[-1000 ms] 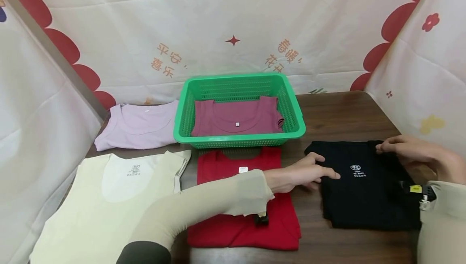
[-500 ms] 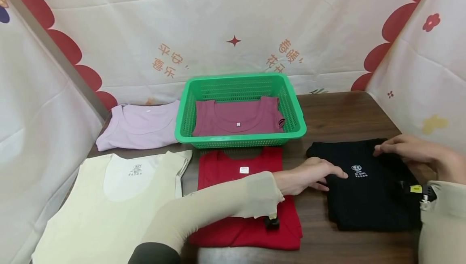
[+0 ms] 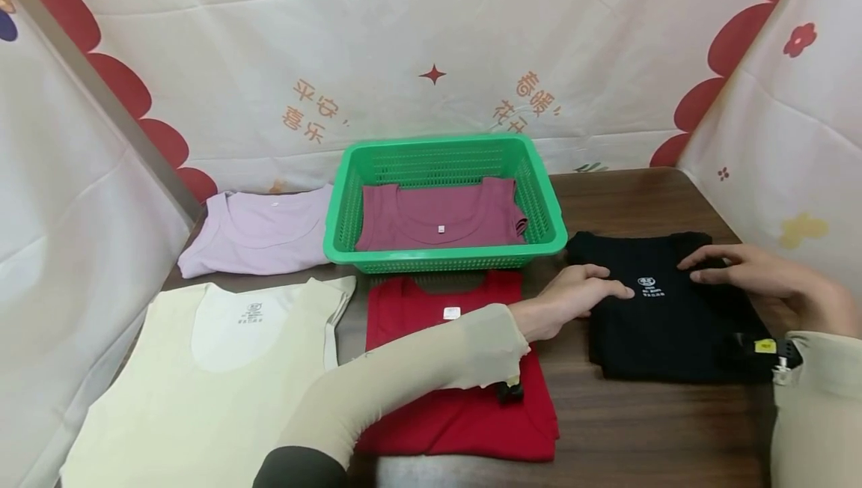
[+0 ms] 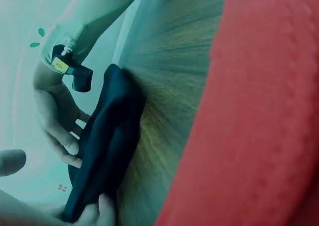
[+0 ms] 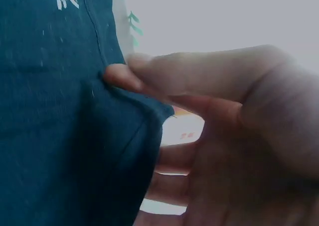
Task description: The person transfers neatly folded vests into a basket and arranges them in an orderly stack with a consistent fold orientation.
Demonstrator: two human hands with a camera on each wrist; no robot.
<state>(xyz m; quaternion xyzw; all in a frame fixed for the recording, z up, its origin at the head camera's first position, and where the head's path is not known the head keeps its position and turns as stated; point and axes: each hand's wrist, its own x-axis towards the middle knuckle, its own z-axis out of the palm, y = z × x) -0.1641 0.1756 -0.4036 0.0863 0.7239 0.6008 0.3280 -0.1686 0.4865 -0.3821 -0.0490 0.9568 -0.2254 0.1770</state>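
Observation:
A black folded top (image 3: 667, 323) with a pale printed label (image 3: 650, 287) lies on the right side of the table, with a hand at each side. My left hand (image 3: 569, 297) reaches across a red top to its left edge. Its thumb extends over the fabric, while some fingers (image 4: 102, 211) touch the edge in the left wrist view. At the opposite edge is my right hand (image 3: 757, 271). In the right wrist view, its index finger (image 5: 122, 77) touches the upper layer and other fingers (image 5: 172, 183) rest along the side, their tips hidden by cloth.
A green basket (image 3: 444, 256) holding a folded mauve top (image 3: 438, 215) stands at the back middle. The red top (image 3: 465, 435) lies in front of it. Leftward are a lilac top (image 3: 263, 241) and a larger cream top (image 3: 168, 406). Printed cloth (image 3: 606, 61) hangs behind the brown table (image 3: 660, 435).
The black top has slid away from the table's front edge. My left hand has moved back along with it; the right hand stays at its side, fingers reaching farther over the fabric.

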